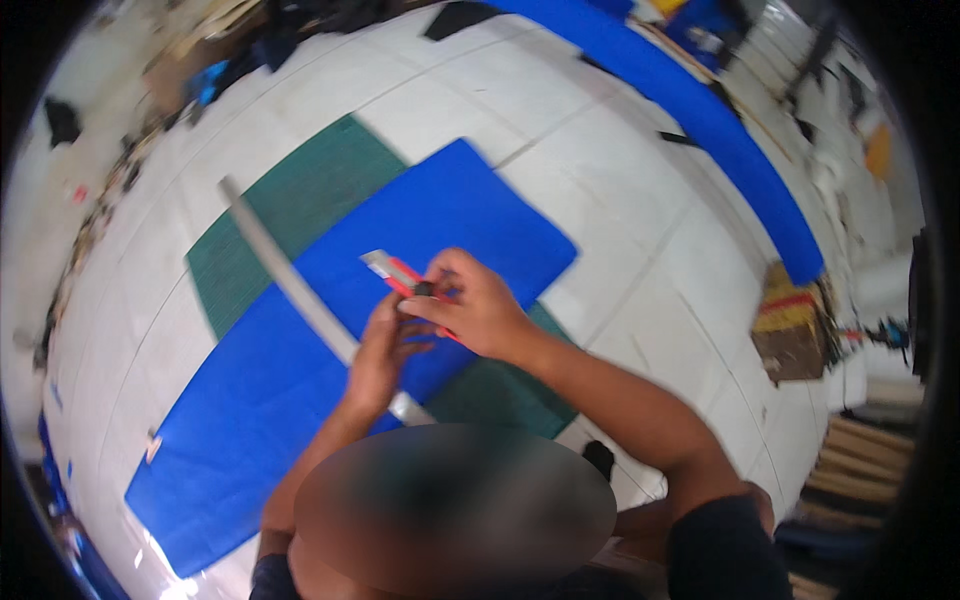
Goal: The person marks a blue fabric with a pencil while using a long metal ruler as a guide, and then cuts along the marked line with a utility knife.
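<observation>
Above the middle of a blue sheet, my right hand (487,312) is closed round a red utility knife (400,278) with a black slider. Its blade end points up and to the left. My left hand (374,352) meets the knife near the slider, its fingers bent against the handle. Under both hands lies the flat blue sheet (235,405), across a green cutting mat (325,185) that shows on two sides. A long grey metal ruler (290,280) crosses mat and sheet slantwise, passing beneath my left hand.
White floor tiles (640,240) surround the sheet. A long blue strip (735,150) curves along the far right, ending at a cardboard box (792,330). Stacked brown boards (860,470) stand at the lower right. Dark scraps and clutter line the far left wall.
</observation>
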Action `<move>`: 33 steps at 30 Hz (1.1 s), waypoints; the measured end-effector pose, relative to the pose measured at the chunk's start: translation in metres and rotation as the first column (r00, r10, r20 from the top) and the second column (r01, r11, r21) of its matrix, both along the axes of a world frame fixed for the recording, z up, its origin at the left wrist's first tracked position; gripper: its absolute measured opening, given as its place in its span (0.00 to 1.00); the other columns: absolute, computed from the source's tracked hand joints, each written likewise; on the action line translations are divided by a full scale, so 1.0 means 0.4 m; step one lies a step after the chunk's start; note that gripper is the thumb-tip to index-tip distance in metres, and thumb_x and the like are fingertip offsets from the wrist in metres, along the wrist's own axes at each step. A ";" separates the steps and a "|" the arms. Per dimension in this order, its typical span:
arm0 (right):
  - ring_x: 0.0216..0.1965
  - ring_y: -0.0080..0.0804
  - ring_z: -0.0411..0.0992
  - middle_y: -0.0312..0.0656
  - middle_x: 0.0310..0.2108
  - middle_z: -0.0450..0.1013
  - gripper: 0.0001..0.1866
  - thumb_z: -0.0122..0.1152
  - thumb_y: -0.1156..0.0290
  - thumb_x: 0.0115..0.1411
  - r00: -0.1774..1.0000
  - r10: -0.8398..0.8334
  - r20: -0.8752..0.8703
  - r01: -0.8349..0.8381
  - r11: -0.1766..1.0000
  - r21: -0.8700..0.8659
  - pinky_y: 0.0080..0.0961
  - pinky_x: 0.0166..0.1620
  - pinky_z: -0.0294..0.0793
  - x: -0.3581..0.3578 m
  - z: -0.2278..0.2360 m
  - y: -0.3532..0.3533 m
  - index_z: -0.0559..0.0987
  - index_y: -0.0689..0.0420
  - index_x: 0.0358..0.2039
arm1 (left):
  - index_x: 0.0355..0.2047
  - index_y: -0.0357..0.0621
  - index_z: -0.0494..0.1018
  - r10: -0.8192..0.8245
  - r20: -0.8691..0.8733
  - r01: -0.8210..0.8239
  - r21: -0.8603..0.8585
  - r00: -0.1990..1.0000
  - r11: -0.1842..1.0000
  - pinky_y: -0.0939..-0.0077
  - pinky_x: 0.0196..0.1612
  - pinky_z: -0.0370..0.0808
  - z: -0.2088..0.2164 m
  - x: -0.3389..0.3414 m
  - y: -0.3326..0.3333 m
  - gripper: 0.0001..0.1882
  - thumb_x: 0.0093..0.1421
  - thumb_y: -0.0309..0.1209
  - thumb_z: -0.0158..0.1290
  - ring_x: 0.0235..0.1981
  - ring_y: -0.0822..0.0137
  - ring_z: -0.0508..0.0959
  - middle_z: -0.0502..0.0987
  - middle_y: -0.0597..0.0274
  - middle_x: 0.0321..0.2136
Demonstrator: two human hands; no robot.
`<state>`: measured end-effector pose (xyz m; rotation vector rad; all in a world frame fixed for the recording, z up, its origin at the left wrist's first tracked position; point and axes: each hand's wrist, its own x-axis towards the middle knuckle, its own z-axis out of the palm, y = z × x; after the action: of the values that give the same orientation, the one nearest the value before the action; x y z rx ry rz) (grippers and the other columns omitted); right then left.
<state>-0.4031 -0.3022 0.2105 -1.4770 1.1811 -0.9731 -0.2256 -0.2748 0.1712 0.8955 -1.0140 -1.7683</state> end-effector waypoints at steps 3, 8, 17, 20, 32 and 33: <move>0.29 0.20 0.72 0.39 0.34 0.76 0.11 0.62 0.71 0.65 0.861 -0.231 0.454 0.117 0.957 0.266 0.19 0.29 0.72 0.146 -0.077 0.075 0.73 0.61 0.44 | 0.61 0.41 0.63 0.072 -0.235 -0.046 0.117 0.969 0.992 0.63 0.56 0.67 -0.033 0.049 0.009 0.30 0.73 0.52 0.31 0.55 0.59 0.71 0.70 0.53 0.56; 0.39 0.22 0.73 0.40 0.43 0.74 0.18 0.49 0.71 0.71 0.928 -0.140 0.344 0.028 0.950 0.311 0.20 0.42 0.74 0.213 -0.162 0.208 0.72 0.60 0.59 | 0.57 0.44 0.68 0.265 -0.212 -0.139 0.473 0.941 0.870 0.62 0.55 0.72 -0.095 0.087 0.062 0.29 0.73 0.53 0.31 0.52 0.60 0.74 0.74 0.57 0.50; 0.59 0.32 0.67 0.46 0.58 0.69 0.21 0.46 0.70 0.72 0.983 -0.142 0.117 0.129 0.985 0.112 0.29 0.61 0.66 0.216 -0.212 0.265 0.66 0.59 0.64 | 0.52 0.45 0.69 0.265 -0.309 -0.031 0.595 0.914 0.803 0.62 0.51 0.75 -0.166 0.080 0.152 0.27 0.73 0.53 0.32 0.44 0.60 0.78 0.76 0.55 0.43; 0.58 0.34 0.68 0.47 0.59 0.67 0.21 0.46 0.72 0.72 0.970 -0.183 0.159 0.162 0.977 0.136 0.31 0.61 0.66 0.240 -0.194 0.279 0.65 0.59 0.64 | 0.52 0.46 0.70 0.294 -0.365 -0.079 0.502 0.883 0.861 0.62 0.50 0.75 -0.145 0.087 0.148 0.26 0.73 0.51 0.33 0.44 0.60 0.78 0.77 0.56 0.42; 0.55 0.38 0.72 0.48 0.59 0.68 0.17 0.47 0.69 0.72 0.969 -0.181 0.166 0.141 0.964 0.225 0.33 0.53 0.74 0.217 -0.237 0.261 0.67 0.58 0.59 | 0.55 0.51 0.69 0.103 -0.309 0.063 0.485 0.946 0.872 0.74 0.26 0.65 -0.223 0.101 0.153 0.27 0.71 0.55 0.34 0.31 0.68 0.74 0.76 0.63 0.38; 0.55 0.41 0.73 0.49 0.57 0.69 0.17 0.46 0.68 0.72 0.985 -0.164 0.056 0.150 0.969 0.194 0.33 0.54 0.73 0.217 -0.237 0.262 0.68 0.57 0.59 | 0.55 0.52 0.69 0.104 -0.252 0.040 0.507 0.962 0.861 0.74 0.26 0.64 -0.223 0.099 0.153 0.26 0.71 0.55 0.34 0.30 0.69 0.73 0.76 0.63 0.38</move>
<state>-0.3164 -0.1974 0.1157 -1.2034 1.3155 -0.9821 -0.1859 -0.2135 0.0818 0.9392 -0.3453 -2.1048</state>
